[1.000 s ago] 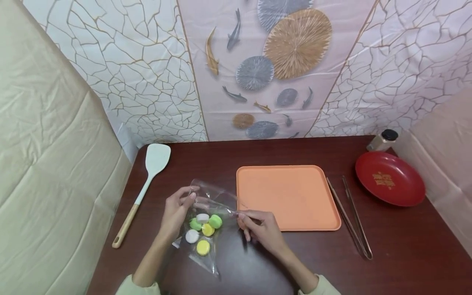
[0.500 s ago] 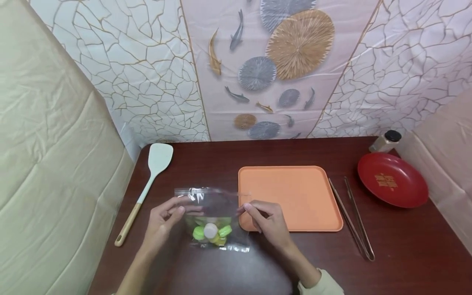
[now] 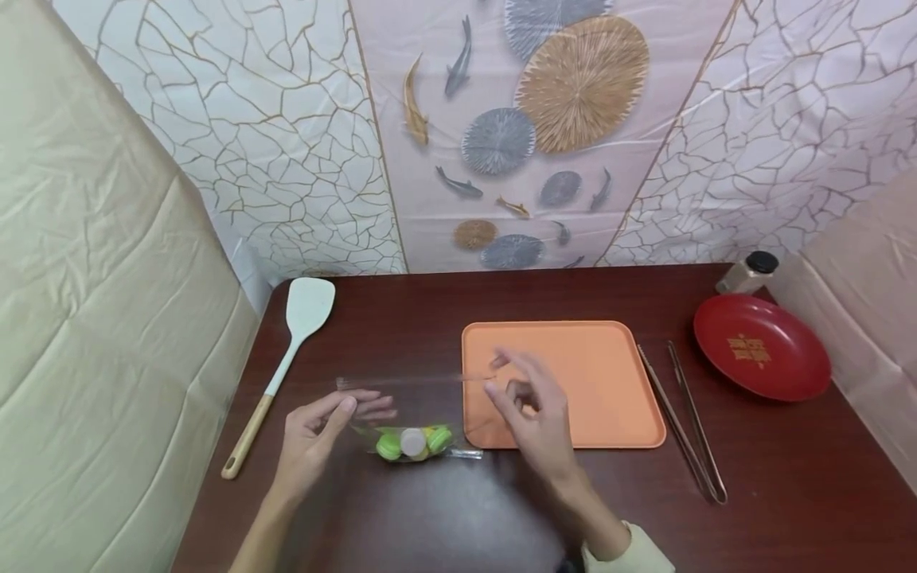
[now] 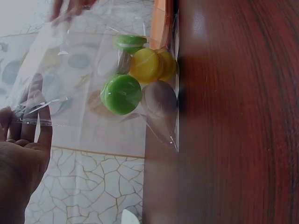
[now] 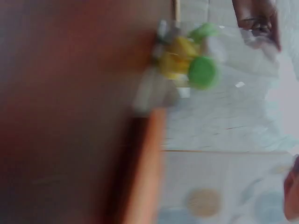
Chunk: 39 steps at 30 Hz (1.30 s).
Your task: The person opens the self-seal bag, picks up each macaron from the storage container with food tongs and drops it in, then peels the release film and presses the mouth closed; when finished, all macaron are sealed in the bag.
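Note:
A clear zip bag (image 4: 74, 51) with several toy-like macarons inside stands on its lower edge on the table. Green macarons (image 3: 389, 447), a pale macaron (image 3: 413, 442) and yellow macarons (image 4: 145, 65) sit bunched at its bottom. My left hand (image 3: 315, 426) pinches the bag's left side below the opening, thumb in front and fingers behind. At the bag's upper right corner is my right hand (image 3: 533, 406), blurred, its thumb and index fingertips apart and close to the top edge. Only part of the right hand (image 5: 292, 189) shows at the edge of the right wrist view.
Behind the right hand lies an orange tray (image 3: 609, 382). Metal tongs (image 3: 691, 442), a red plate (image 3: 762, 346) and a black-capped jar (image 3: 747, 273) are farther right. On the left lies a pale spatula (image 3: 286, 366) with a wooden handle. Patterned cloth (image 3: 301, 143) hangs at the back.
The bag has gone from tilted and crumpled to upright and spread, its macarons gathered at the bottom. My right hand has shifted up and right, and its thumb and index finger have parted.

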{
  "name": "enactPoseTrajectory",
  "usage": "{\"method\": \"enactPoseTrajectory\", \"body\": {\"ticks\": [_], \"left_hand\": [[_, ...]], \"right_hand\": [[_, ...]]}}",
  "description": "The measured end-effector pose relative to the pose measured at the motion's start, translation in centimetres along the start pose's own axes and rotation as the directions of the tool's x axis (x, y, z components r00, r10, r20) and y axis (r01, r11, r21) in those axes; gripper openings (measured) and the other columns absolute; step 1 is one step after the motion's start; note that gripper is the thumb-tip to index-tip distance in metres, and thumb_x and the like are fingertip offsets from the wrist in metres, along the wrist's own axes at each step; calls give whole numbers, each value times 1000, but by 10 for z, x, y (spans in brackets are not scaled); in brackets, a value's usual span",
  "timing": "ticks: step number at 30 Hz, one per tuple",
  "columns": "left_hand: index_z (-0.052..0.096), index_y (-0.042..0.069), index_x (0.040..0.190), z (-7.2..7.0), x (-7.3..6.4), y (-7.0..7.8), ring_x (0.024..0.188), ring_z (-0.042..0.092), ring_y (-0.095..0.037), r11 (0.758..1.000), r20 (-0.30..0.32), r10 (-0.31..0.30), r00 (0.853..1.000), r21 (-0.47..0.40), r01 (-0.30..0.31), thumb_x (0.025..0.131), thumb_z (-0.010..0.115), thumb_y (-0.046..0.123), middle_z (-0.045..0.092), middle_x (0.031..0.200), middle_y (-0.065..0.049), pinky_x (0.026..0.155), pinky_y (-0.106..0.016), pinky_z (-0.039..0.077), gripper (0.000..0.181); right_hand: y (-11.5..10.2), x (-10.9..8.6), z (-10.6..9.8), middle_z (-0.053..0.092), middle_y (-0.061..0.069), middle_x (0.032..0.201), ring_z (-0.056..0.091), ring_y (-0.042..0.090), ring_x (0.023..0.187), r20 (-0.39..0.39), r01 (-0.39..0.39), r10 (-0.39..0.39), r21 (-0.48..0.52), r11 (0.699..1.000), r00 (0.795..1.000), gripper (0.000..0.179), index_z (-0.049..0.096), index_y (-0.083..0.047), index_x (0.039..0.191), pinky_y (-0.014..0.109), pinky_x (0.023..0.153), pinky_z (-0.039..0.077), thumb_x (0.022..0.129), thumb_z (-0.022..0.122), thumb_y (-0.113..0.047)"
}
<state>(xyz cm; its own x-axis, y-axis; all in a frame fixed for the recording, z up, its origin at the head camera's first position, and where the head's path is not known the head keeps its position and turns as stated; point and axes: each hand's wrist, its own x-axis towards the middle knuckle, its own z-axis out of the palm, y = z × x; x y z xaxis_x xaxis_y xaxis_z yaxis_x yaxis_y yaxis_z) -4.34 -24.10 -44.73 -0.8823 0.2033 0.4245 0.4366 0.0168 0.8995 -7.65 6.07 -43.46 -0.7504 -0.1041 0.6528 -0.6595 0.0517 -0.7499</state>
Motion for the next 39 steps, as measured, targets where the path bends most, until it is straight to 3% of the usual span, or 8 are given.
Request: {"method": "enactPoseTrajectory", "body": {"ticks": [2, 5, 8, 11, 16, 23, 32, 39], "left_hand": [[70, -13, 126, 4, 1, 2, 102, 84, -23, 1000, -19, 12, 1000, 11, -12, 111, 42, -13, 83, 118, -14, 91, -31, 67, 32], [72, -9, 125, 10, 2, 5, 102, 84, -19, 997, -74, 35, 997, 69, -30, 110, 47, -14, 84, 117, -12, 87, -29, 67, 30], [75, -8, 121, 16, 1, 7, 102, 82, -9, 984, -141, 74, 987, 169, -49, 107, 52, -16, 85, 112, -3, 89, -23, 64, 28], [77, -8, 115, 21, 0, 10, 101, 79, 0, 963, -181, 126, 976, 259, -76, 102, 57, -21, 85, 103, -2, 89, -17, 62, 27], [78, -6, 108, 25, 3, 15, 95, 79, -2, 878, -142, 255, 956, 448, -168, 91, 65, -26, 83, 92, -16, 89, -13, 61, 29], [77, -4, 106, 19, 7, 21, 84, 81, -25, 797, -40, 321, 946, 552, -247, 83, 71, -28, 83, 98, -13, 86, -13, 60, 34], [77, -2, 98, 22, 11, 18, 68, 67, -16, 775, -25, 371, 928, 559, -295, 80, 72, -29, 78, 85, -10, 63, -19, 54, 32], [78, -3, 97, 24, 12, 20, 72, 71, -16, 796, -57, 326, 944, 555, -241, 83, 73, -28, 80, 88, -10, 69, -15, 56, 29]], "right_hand": [[-11, 14, 10, 69, 18, 108, 51, 5, 58, -29, 207, -213, -137, 969, 977, 21, 75, 5, 124, 17, 47, 42, 106, 72, -6], [-29, 32, 31, 71, 16, 106, 61, 9, 62, 117, 456, -443, -314, 833, 889, 19, 79, 2, 118, 13, 54, 50, 108, 71, -13], [-37, 38, 52, 73, 8, 109, 64, 6, 59, 337, 599, -496, -399, 694, 800, 22, 80, -4, 123, 9, 55, 49, 103, 75, -10], [-33, 39, 69, 73, 5, 112, 59, 3, 54, 454, 636, -454, -440, 634, 767, 29, 81, -6, 125, 9, 51, 46, 96, 81, -7], [-18, 37, 80, 72, 2, 108, 59, 3, 55, 499, 660, -443, -454, 599, 745, 23, 82, -6, 120, 15, 51, 51, 98, 76, -6], [-12, 43, 77, 69, 1, 103, 60, 3, 61, 554, 754, -519, -395, 524, 651, 17, 79, -1, 117, 16, 53, 54, 106, 67, -7], [-12, 52, 75, 60, -1, 91, 43, 0, 52, 594, 811, -558, -350, 470, 580, 11, 74, -3, 101, 11, 48, 43, 96, 81, -9], [-11, 54, 72, 62, -1, 95, 47, 0, 54, 610, 800, -533, -336, 497, 587, 11, 73, -4, 105, 12, 48, 45, 97, 79, -11]]}}
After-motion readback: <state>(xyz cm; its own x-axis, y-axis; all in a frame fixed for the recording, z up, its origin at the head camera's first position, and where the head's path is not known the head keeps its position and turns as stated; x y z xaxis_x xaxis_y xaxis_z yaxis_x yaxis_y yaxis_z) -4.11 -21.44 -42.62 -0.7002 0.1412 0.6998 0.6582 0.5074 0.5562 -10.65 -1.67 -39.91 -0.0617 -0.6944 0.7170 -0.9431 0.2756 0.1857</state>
